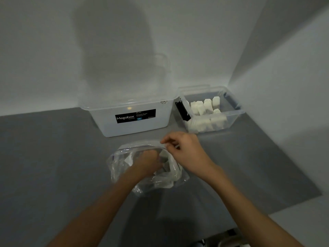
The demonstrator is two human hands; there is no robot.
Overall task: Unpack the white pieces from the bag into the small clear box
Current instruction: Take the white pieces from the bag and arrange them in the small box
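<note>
At the far left of the group, against the white wall, stands a large translucent plastic storage box [128,128] with a black label [135,115] reading "Megabox" on its front. It sits on the grey surface [53,166].

In front of it, nearer the person, lies a crumpled clear plastic zip bag [160,182] with a blue line along its open mouth. The left hand [147,162] is pushed down through that mouth and sits inside the bag. Its fingers are buried among folds of plastic, so I cannot tell whether they are clenched on anything. Some pale shapes show through the plastic beside this hand, too blurred to make out.

Just to the right, the right hand [185,150] is at the bag's far rim, with thumb and forefinger pinching the plastic edge and the other fingers curled.

Further right, in the corner where the two walls meet, stands the small clear plastic box [235,113], just beside the large one. A black label [182,111] shows at its left wall. Inside it are many white block-shaped pieces [204,107], some upright in rows at the back and others packed along the front wall.
</note>
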